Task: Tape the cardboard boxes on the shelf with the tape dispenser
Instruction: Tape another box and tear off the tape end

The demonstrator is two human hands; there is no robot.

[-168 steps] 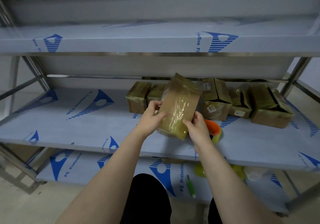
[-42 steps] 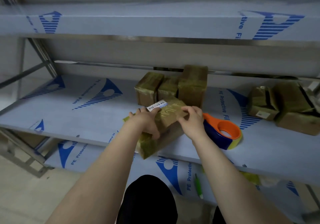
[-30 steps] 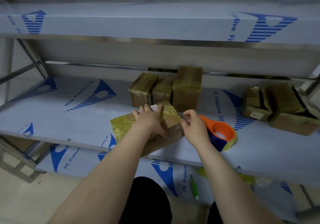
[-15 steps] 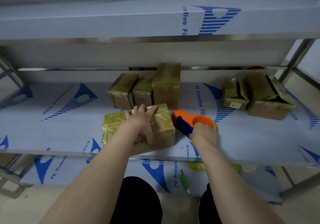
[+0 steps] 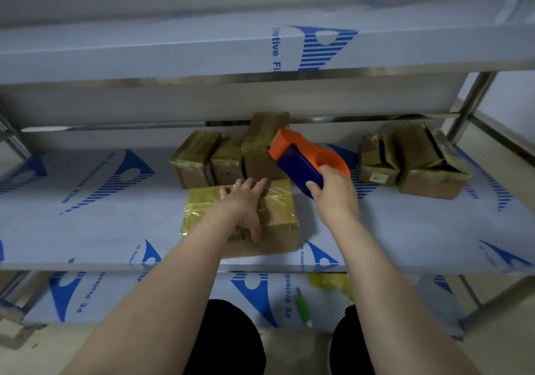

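Our left hand (image 5: 245,202) presses, fingers spread, on the cardboard box (image 5: 279,224); our right hand (image 5: 334,198) grips the tape dispenser (image 5: 299,166) above the shelf (image 5: 411,232).

- On the top shelf (image 5: 173,53) film, above the box (image 5: 278,229): blue "tive Fi", cut off.
- On the middle shelf (image 5: 405,229) film, at the front edge on either side of the box: "Protec", partly hidden.
- On the bottom shelf (image 5: 188,296) film, below the box: "PE Protecti", twice.
- Box front: dark print, too blurred to read.
- White label (image 5: 375,177) on a carton (image 5: 373,154) right of the box: unreadable.
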